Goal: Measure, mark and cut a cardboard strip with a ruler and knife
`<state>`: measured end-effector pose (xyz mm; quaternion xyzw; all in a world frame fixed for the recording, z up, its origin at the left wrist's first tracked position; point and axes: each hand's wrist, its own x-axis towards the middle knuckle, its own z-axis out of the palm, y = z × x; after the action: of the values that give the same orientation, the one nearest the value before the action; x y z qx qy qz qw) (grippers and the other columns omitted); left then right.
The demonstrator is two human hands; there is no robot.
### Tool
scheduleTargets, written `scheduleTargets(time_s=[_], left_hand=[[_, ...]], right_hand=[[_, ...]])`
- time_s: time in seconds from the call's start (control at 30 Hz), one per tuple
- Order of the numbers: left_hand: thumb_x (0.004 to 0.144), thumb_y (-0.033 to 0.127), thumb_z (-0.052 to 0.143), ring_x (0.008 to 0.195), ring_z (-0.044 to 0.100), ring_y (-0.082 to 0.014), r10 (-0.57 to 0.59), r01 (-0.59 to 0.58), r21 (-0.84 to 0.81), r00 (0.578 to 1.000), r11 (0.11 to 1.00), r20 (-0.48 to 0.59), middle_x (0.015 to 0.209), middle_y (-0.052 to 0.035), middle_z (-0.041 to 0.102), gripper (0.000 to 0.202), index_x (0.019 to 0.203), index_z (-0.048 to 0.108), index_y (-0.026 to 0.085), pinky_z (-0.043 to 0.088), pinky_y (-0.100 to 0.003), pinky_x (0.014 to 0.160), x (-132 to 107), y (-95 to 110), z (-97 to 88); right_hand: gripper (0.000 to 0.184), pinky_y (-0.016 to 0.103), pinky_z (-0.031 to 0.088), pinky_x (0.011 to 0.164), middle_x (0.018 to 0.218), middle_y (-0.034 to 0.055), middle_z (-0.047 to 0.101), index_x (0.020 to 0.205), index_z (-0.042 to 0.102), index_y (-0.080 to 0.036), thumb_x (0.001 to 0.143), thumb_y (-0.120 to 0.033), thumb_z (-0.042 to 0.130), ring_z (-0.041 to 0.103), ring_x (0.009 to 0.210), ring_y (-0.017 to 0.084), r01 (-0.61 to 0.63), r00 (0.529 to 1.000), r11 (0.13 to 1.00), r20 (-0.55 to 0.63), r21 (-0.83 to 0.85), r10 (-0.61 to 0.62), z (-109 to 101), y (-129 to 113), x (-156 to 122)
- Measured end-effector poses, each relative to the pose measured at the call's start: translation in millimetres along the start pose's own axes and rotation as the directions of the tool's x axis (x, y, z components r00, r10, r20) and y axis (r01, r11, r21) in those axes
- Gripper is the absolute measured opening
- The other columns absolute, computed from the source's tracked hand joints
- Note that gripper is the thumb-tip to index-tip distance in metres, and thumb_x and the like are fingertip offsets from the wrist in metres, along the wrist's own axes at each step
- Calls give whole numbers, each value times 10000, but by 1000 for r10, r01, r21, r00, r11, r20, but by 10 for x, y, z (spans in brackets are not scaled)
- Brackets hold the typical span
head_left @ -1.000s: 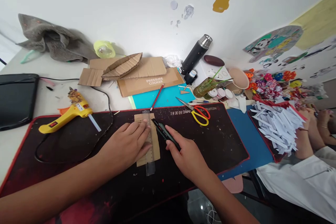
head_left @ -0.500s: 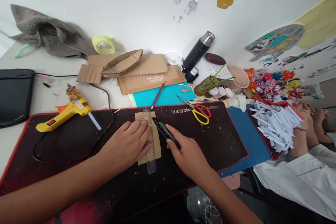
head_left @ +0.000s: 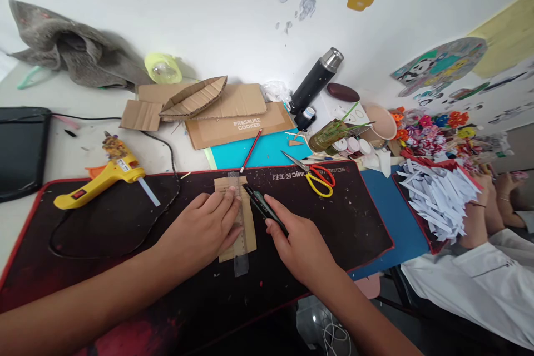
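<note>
A clear plastic ruler (head_left: 241, 258) lies lengthwise on a small piece of brown cardboard (head_left: 250, 233). My left hand (head_left: 211, 225) rests flat on the ruler with its fingers stretched out, pressing it against the cardboard. My right hand (head_left: 298, 242) is closed around a dark green utility knife (head_left: 267, 208). The knife's tip points up and left, near the cardboard's upper right edge; I cannot tell whether it touches. Both hands are over a black desk mat (head_left: 334, 222) with a red edge.
A yellow glue gun (head_left: 100, 181) with its cable lies left. Scissors (head_left: 315, 175) and a red pencil (head_left: 251, 150) lie beyond my hands, before a cardboard sheet (head_left: 217, 130). A black flask (head_left: 315, 83) stands behind. At right, another person's arm (head_left: 478, 217) is by white paper strips (head_left: 438, 200).
The knife tip has shifted slightly up, away from the ruler's edge. My left hand, the ruler and the cardboard have stayed in place. The view has turned very slightly.
</note>
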<state>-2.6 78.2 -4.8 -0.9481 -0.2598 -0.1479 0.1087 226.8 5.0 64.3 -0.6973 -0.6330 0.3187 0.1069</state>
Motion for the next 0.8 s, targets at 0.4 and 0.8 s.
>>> scheduleTargets(time_s=[0.4,0.8], left_hand=[[1142,359,507,1242,724,-347,-18,19,-61,1000,998,22,1420,-252,760,475,1425,741,58,560,-431,899,-15,8,1],[1148,325,482,1190,735,-350,11,-11,-28,1000,1000,0,1387,-263,772,477,1398,738,8,555,-447,872,6,9,-15]], right_hand=[[564,492,647,1050,1433,153,796,1681,555,-194,1126,-264,488,813,1224,328,22,1000,993,23,-119,-20,-29,-63,11],[606,416,655,809,1267,178,838,1769,416,-220,1164,-252,431,847,1005,324,1,984,870,153,-492,85,-64,-296,66]])
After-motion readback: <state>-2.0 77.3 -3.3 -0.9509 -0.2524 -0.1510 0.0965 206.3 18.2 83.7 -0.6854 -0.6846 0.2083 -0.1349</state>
